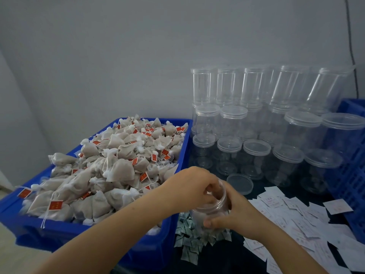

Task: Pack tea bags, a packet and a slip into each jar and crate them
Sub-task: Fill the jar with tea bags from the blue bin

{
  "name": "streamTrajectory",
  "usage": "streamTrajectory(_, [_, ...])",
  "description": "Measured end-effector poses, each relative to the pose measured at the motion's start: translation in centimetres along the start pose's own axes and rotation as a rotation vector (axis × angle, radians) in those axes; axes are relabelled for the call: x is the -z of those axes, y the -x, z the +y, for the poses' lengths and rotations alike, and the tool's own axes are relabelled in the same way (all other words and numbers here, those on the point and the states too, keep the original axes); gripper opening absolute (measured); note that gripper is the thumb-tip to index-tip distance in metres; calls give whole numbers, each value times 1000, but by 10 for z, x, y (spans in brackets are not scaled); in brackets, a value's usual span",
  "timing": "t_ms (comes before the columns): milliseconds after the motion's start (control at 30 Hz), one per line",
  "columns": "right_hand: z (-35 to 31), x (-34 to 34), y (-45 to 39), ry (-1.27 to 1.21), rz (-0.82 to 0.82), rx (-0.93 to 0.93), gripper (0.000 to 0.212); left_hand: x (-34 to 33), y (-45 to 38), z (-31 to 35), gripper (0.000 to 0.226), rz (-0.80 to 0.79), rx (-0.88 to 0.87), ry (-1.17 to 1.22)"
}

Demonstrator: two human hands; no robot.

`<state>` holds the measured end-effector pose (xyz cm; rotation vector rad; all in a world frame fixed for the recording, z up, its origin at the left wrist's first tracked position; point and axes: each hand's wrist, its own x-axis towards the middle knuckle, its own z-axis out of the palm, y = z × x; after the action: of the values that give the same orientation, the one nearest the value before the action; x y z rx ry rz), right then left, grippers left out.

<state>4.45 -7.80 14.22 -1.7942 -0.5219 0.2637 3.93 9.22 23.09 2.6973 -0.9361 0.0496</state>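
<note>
Between the two hands, a clear jar (212, 206) sits tilted with its mouth open, so filling looks to be the step in hand. Curled into that mouth, the left hand (194, 186) seems to push tea bags down, though blur hides what its fingertips pinch. Round the jar's lower wall, the right hand (231, 212) grips firmly. Just below its fingers lie the packets (189, 240); beyond its wrist, the slips (296, 224). Next, one of each probably goes in.

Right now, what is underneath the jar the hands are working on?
Under the jar, held by the right hand while the left hand reaches into its mouth, lies a pile of small packets. The jar and hands cover the pile's middle.
</note>
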Motion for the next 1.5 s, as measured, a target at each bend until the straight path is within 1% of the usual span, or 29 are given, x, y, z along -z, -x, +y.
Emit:
streamTrajectory(200, [4, 1, 2, -16, 6, -12, 93, 18, 2, -20, 19, 137, 42, 15])
streamTrajectory(300, [6, 1, 2, -2, 27, -39, 98, 32, 8, -41, 17, 196, 140, -13])
streamTrajectory(433, [5, -2, 1, -4, 18, -52, 93, 48, 19, -73, 18, 260, 300, -134])
streamTrajectory(533, [6, -4, 1, -18, 7, -64, 93, 51, 27, -90, 28, 223, 414, -240])
streamTrajectory(633, [6, -6, -1, -8, -5, -74, 97, 47, 31, -103, 40, 124, 499, -353])
streamTrajectory(700, [6, -7, -2, -12, -10, -79, 97, 44, 30, -112, 41, 75, 538, -418])
streamTrajectory(900, [9, -6, 0, -17, -6, -79, 98, 33, 26, -133, 24, 0, 547, -619])
streamTrajectory(1033, [10, -4, 1, -7, -6, -77, 101, 27, 22, -140, 38, -27, 549, -704])
streamTrajectory(1067, [10, -3, 1, -6, -8, -77, 101, 27, 21, -140, 38, -30, 541, -711])
streamTrajectory(1167, [10, -2, 1, -1, -2, -76, 100, 29, 20, -141, 22, 22, 513, -699])
streamTrajectory(1233, [10, -2, 1, 5, -2, -74, 100, 32, 20, -139, 19, 67, 508, -675])
streamTrajectory(1400, [11, -2, 1, 16, -7, -75, 101, 44, 21, -132, 19, 216, 516, -459])
streamTrajectory(1500, [11, -3, 0, 16, 1, -78, 101, 49, 22, -129, 18, 267, 489, -325])
